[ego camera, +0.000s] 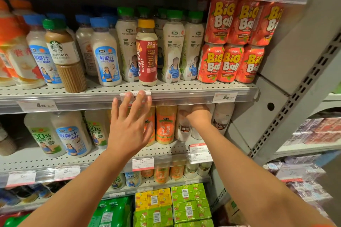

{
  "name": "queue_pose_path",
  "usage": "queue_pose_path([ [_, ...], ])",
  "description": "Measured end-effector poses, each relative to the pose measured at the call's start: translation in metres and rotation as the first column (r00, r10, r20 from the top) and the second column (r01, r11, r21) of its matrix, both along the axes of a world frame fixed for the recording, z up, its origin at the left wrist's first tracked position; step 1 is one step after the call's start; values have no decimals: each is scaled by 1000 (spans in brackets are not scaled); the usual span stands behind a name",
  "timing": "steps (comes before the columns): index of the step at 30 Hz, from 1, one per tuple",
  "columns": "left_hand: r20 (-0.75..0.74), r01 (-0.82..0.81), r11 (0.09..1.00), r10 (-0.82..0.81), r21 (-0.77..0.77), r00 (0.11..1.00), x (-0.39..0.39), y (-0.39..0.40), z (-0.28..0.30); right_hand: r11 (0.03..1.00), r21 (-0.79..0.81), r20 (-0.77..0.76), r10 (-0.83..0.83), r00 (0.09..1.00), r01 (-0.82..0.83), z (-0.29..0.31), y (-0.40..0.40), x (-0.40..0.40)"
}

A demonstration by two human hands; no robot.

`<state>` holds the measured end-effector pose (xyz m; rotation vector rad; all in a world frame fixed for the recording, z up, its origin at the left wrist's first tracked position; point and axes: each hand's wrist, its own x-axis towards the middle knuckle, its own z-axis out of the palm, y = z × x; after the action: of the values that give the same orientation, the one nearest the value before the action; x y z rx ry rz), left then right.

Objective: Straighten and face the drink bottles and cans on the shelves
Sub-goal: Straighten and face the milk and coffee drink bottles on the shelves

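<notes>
My left hand (pixel 129 125) is raised with fingers spread and straight, its fingertips touching the front rail of the middle shelf (pixel 184 96) beside a price tag. My right hand (pixel 198 116) reaches under that rail into the shelf below, fingers curled round the top of a pale brown-labelled bottle (pixel 183 129). An orange bottle (pixel 165 125) stands just left of it. On the middle shelf a red Costa Coffee bottle (pixel 147 53) stands in front of white coconut water bottles (pixel 172 48). A Starbucks latte bottle (pixel 64 55) stands at the left among blue-capped bottles.
Red Big Ball cans (pixel 230 61) are stacked two high at the right end of the middle shelf. A grey upright (pixel 295 97) bounds the shelves on the right. Green and yellow cartons (pixel 173 206) fill the lowest shelf. Further packaged goods sit on the neighbouring unit.
</notes>
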<state>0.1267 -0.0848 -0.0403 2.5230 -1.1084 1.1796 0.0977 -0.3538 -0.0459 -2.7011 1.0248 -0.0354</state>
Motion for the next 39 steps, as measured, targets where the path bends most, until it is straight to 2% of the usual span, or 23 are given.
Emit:
queue_pose_path([
  [2,1,3,1000,-3,-4,1000,1,1,-1,1000,-6,135,7,991,-6,-3,3,-6],
  [3,4,3,1000,-3,-6,1000,1,0,-1,1000,5,262,-7,965,6,-6,3,-12],
  [5,4,4,1000,-4,-8,1000,2,0,-2,991,24,536,-126,835,135,-15,-2,-26],
  [7,8,4,1000,-4,-11,1000,2,0,-2,954,145,678,-289,676,262,-14,-13,-38],
  [8,10,2,1000,-2,-11,1000,2,0,-2,939,186,670,-335,662,288,-11,-19,-40],
  [9,8,1,1000,-1,-11,1000,2,0,-2,937,189,634,-345,692,295,-6,-26,-40],
  [12,5,0,1000,0,-9,1000,4,-1,-4,963,125,379,-267,886,237,5,-44,-31],
  [15,3,-5,1000,5,-1,1000,5,-1,-6,991,0,205,-134,970,137,11,-56,-22],
  [19,1,1,1000,-1,2,1000,5,1,-5,995,-97,-16,1,1000,-3,17,-67,-18],
  [24,-7,-4,1000,4,21,1000,5,0,-4,994,-103,-68,25,997,-32,16,-76,-16],
  [27,-19,-6,999,6,37,1000,4,1,-4,993,-119,-32,21,999,-25,15,-68,-19],
  [30,-37,-9,998,11,55,999,3,3,-1,1000,-11,151,-25,988,27,16,-55,-30],
  [33,-60,-10,998,14,68,998,0,5,2,992,119,386,-93,918,50,2,-39,-56],
  [39,-126,5,998,4,67,992,-11,10,14,985,-60,585,166,794,-161,6,9,-105],
])
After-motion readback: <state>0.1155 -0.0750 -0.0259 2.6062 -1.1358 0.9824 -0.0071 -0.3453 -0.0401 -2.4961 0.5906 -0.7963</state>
